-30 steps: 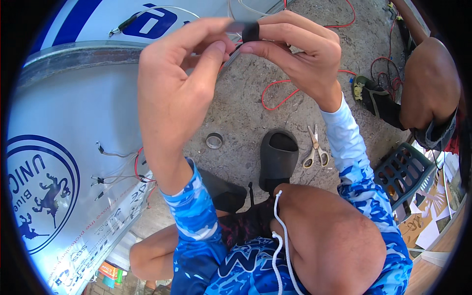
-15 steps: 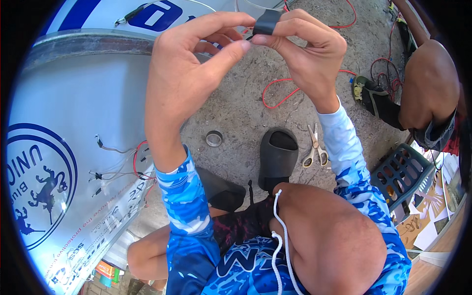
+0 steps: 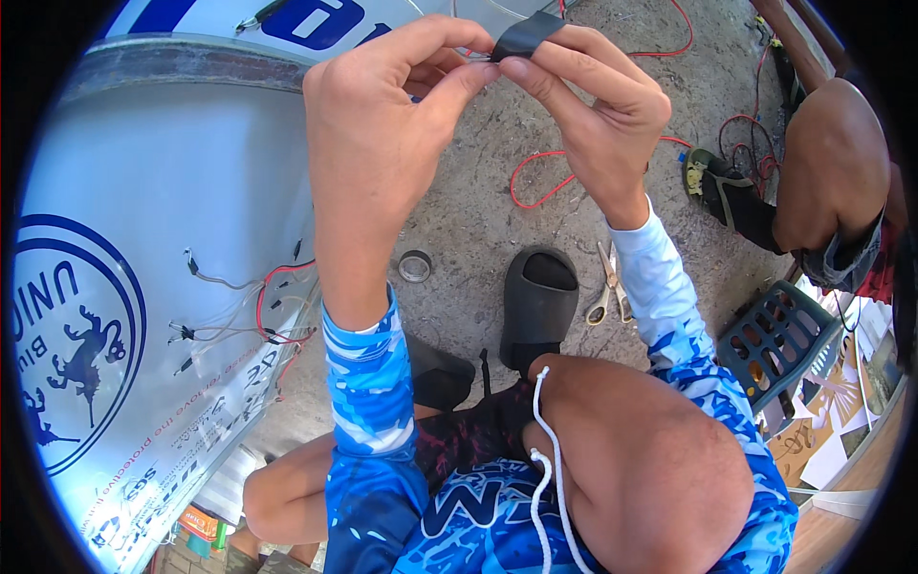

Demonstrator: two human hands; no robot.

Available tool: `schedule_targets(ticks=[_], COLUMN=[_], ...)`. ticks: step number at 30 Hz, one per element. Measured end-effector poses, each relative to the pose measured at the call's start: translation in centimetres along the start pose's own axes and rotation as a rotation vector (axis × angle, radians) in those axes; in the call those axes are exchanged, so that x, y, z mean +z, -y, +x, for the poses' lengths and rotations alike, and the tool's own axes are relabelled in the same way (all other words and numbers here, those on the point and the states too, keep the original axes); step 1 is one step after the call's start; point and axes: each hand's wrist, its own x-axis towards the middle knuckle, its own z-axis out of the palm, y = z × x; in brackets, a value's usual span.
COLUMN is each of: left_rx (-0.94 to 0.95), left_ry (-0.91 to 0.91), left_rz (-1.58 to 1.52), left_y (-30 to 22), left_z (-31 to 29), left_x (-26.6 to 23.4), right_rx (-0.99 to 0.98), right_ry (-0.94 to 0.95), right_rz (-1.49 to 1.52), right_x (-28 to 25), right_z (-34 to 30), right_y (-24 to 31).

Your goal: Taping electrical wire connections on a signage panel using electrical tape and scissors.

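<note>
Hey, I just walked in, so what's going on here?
A person's right hand holds what looks like a strip of black tape, and the left hand's fingertips are right by its edge. Something thin and dark between the thumbs is too small to make out. Below, a roll of tape and scissors lie on the concrete floor, beside a dark sandal.

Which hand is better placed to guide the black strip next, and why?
Probably the right hand: the black strip lies against its fingers, while the left hand has only fingertips near one end.
</note>
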Motion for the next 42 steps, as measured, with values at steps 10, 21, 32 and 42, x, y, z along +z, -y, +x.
schedule_targets(ticks=[10, 21, 32, 42], left_rx=[-0.052, -0.08, -0.058, -0.051], left_ry=[0.012, 0.015, -0.035, -0.232], left_rz=[-0.086, -0.209, -0.108, -0.125], left_y=[0.3, 1.3, -1.5, -0.2], left_z=[-0.1, -0.2, -0.9, -1.8], left_x=[0.1, 0.1, 1.1, 3.0], right_rx=[0.062, 0.168, 0.273, 0.608], right_ry=[-0.03, -0.233, -0.055, 0.256], right_rz=[0.082, 0.233, 0.344, 0.134], right_x=[0.5, 1.5, 0.9, -1.1], right_z=[-0.3, -0.7, 0.5, 3.7], right_y=[0.3, 0.6, 0.5, 5.1])
